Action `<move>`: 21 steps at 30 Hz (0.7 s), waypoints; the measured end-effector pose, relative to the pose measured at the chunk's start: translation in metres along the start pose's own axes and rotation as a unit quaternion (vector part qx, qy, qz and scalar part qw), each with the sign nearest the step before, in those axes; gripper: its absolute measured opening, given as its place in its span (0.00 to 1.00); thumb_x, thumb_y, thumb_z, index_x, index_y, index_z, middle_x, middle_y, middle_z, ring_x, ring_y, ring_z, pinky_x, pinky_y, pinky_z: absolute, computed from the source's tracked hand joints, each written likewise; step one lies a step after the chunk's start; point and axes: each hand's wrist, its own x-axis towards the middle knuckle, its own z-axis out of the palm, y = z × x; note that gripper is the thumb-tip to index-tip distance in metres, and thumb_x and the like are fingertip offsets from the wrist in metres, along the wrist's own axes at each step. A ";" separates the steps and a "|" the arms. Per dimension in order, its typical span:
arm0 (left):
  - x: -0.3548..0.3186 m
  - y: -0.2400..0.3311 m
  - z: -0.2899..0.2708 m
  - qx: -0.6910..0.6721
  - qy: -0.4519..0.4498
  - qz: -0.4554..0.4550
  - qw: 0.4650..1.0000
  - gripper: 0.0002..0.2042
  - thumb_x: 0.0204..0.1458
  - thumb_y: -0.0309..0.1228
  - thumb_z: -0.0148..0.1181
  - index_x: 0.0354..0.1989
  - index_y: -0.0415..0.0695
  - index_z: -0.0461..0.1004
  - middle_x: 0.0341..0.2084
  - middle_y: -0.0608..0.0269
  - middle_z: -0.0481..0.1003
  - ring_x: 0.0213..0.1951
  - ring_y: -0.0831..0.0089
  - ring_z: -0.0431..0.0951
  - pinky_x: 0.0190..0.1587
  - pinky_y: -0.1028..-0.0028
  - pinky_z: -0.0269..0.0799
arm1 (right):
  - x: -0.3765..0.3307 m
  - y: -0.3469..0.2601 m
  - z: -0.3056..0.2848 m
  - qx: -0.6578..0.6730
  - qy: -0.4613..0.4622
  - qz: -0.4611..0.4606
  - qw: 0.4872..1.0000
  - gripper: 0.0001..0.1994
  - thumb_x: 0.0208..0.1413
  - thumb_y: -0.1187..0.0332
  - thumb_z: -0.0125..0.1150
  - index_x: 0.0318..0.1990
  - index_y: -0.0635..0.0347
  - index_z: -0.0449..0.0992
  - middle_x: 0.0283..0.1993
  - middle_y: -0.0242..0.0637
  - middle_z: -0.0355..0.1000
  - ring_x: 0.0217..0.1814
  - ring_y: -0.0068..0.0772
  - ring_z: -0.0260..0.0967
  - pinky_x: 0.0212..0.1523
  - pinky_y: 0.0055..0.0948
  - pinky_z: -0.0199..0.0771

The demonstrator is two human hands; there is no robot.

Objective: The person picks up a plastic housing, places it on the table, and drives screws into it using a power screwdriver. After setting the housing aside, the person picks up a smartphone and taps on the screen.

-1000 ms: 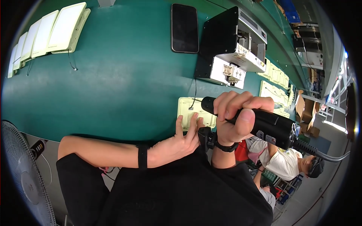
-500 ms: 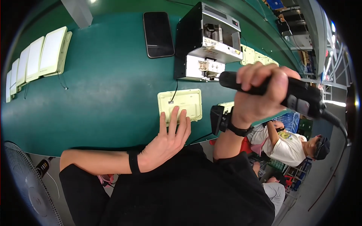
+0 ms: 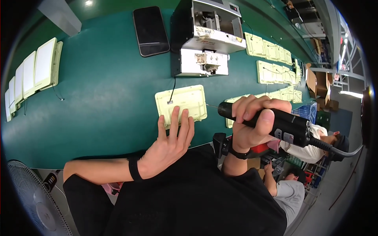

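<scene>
Head view shows your left hand (image 3: 167, 147) with fingers (image 3: 175, 118) spread flat, pressing one pale green rectangular plastic panel (image 3: 182, 103) onto the green worktop (image 3: 98, 90). Your right hand (image 3: 252, 126) is clamped around one black cylindrical electric screwdriver (image 3: 271, 122), its bit just beside the panel's right edge. Likely you're fastening; next, align the bit carefully.

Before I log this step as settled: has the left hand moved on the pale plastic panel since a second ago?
Cannot tell for certain: the head camera shifted. The left hand lies flat on the panel, as before, below the grey machine.
</scene>
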 end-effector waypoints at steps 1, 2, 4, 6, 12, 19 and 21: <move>0.000 0.000 -0.001 -0.002 0.000 -0.003 1.000 0.37 0.56 0.57 0.63 0.65 0.38 0.71 0.65 0.43 0.70 0.68 0.42 0.70 0.57 0.49 0.78 | -0.002 0.003 -0.001 -0.002 0.002 -0.002 1.000 0.14 0.66 0.64 0.63 0.47 0.58 0.63 0.21 0.35 0.64 0.16 0.27 0.60 0.19 0.31 0.68; 0.001 -0.001 -0.001 -0.003 -0.001 -0.005 1.000 0.37 0.55 0.56 0.63 0.65 0.38 0.71 0.65 0.43 0.70 0.67 0.42 0.70 0.57 0.49 0.78 | -0.004 0.004 -0.001 -0.005 0.004 -0.004 1.000 0.14 0.66 0.64 0.62 0.47 0.58 0.63 0.21 0.35 0.64 0.16 0.27 0.59 0.20 0.31 0.68; 0.001 0.000 -0.001 -0.003 -0.001 -0.005 1.000 0.37 0.55 0.56 0.64 0.65 0.38 0.71 0.65 0.43 0.70 0.67 0.43 0.71 0.57 0.50 0.78 | -0.002 0.007 -0.001 -0.017 0.004 -0.005 1.000 0.13 0.66 0.63 0.61 0.46 0.57 0.63 0.21 0.34 0.63 0.16 0.27 0.58 0.19 0.32 0.66; 0.002 0.000 0.000 -0.009 -0.006 -0.006 1.000 0.37 0.55 0.55 0.64 0.64 0.38 0.71 0.65 0.44 0.71 0.67 0.44 0.71 0.57 0.50 0.78 | 0.000 0.011 0.000 -0.038 -0.005 -0.008 0.999 0.11 0.67 0.61 0.58 0.45 0.56 0.65 0.21 0.34 0.61 0.15 0.27 0.55 0.19 0.33 0.63; 0.005 -0.004 -0.002 -0.026 0.011 0.008 1.000 0.23 0.58 0.36 0.56 0.60 0.38 0.75 0.60 0.42 0.75 0.63 0.42 0.75 0.51 0.51 0.82 | -0.001 0.017 0.003 -0.042 0.014 0.013 0.999 0.10 0.66 0.64 0.59 0.44 0.56 0.64 0.21 0.34 0.60 0.15 0.26 0.54 0.18 0.33 0.63; 0.004 -0.005 -0.004 -0.038 0.003 -0.001 0.999 0.25 0.57 0.37 0.57 0.61 0.38 0.74 0.63 0.42 0.73 0.65 0.44 0.73 0.53 0.52 0.82 | -0.003 0.020 0.006 -0.041 0.005 0.008 0.999 0.10 0.66 0.65 0.60 0.44 0.56 0.64 0.21 0.33 0.60 0.15 0.26 0.54 0.18 0.32 0.62; 0.003 -0.004 -0.006 -0.055 -0.014 -0.002 0.998 0.26 0.58 0.38 0.57 0.62 0.37 0.73 0.64 0.42 0.72 0.66 0.44 0.72 0.55 0.51 0.80 | -0.005 0.023 0.006 -0.044 0.012 0.015 0.999 0.10 0.66 0.65 0.60 0.44 0.56 0.64 0.21 0.34 0.60 0.15 0.26 0.54 0.18 0.32 0.62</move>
